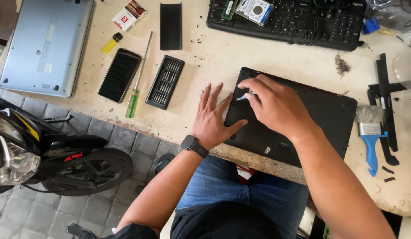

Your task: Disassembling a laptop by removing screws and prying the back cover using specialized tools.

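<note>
Bare bench between bit case (165, 82) and black laptop (320, 119)

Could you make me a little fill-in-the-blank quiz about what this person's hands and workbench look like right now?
1. The left hand lies flat, holding down the corner of a black ____.
2. The right hand pinches a small tool against the laptop, so this hand is ____.
3. The brush lying right of the laptop has a ____ handle.
4. The screwdriver lies between the bit set and the ____.

Missing words: laptop; shut; blue; phone
</note>
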